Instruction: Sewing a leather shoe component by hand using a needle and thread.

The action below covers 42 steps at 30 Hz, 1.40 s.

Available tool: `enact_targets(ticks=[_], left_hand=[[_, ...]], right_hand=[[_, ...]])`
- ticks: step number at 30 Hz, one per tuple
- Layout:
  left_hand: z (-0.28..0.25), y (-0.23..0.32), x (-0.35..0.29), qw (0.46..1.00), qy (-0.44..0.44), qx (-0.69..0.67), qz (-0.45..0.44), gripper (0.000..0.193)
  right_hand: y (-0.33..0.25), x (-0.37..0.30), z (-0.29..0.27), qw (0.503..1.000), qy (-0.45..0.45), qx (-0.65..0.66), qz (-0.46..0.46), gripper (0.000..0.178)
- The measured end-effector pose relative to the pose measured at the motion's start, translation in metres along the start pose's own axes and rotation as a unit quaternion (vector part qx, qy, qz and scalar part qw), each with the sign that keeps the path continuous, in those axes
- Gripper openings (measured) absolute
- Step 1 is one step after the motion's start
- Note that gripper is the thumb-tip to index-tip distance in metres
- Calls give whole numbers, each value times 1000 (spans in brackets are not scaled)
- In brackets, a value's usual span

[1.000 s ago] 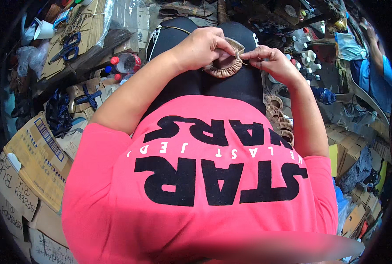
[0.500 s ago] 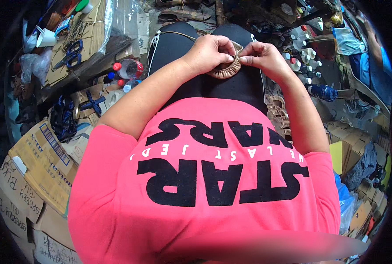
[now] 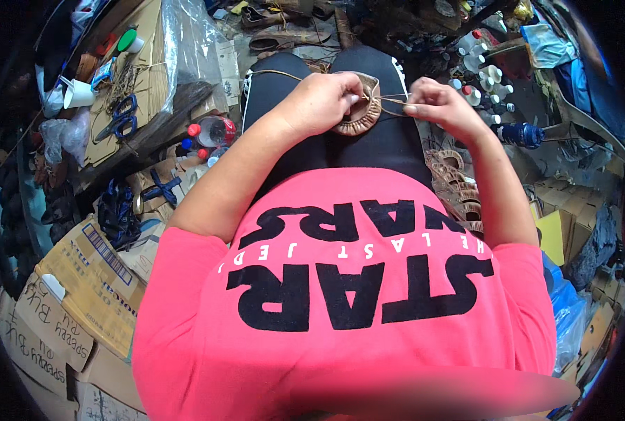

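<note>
Leather shoe upper (image 3: pixel 360 112) rests on my lap near my knees, pinched in my left hand (image 3: pixel 319 102) while my right hand (image 3: pixel 439 105) grips the thread (image 3: pixel 389 105) pulled taut; I judge 1 stitch is tightening, and re-entering the edge needs careful aim.

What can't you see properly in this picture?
- Head view: the left hand covers part of the tan leather piece, so its full shape is hidden.
- Head view: the thread pinched by the right hand is too thin to follow; any needle cannot be made out.
- Head view: the pink shirt hides most of the lap.
- Head view: the scissors bend and blur near the rim.
</note>
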<state>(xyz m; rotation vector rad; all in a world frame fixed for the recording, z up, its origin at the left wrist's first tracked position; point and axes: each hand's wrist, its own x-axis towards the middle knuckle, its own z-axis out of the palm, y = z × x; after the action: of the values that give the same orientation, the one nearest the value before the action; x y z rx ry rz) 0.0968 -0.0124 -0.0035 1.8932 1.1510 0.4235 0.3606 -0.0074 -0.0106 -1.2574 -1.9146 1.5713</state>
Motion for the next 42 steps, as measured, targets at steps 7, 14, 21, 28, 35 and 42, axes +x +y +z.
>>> enact_targets(ticks=[7,14,21,28,35,42], left_hand=[[4,1,8,988,6,99,118,13],[2,-6,0,986,26,116,115,12],[-2,-16,-2,982,2,117,148,12],[-63,-36,-78,980,112,146,75,5],[-53,19,-28,931,155,-278,178,10],[-51,-23,-45,851,90,-516,40,11]], right_hand=[[16,31,-28,938,163,-305,13,20],[-56,13,-1,930,43,-351,-96,13],[-49,28,18,864,-36,-483,-137,9],[-15,-2,-7,987,43,-155,18,7],[-19,30,26,933,107,339,-55,21],[35,29,16,827,138,531,-120,17]])
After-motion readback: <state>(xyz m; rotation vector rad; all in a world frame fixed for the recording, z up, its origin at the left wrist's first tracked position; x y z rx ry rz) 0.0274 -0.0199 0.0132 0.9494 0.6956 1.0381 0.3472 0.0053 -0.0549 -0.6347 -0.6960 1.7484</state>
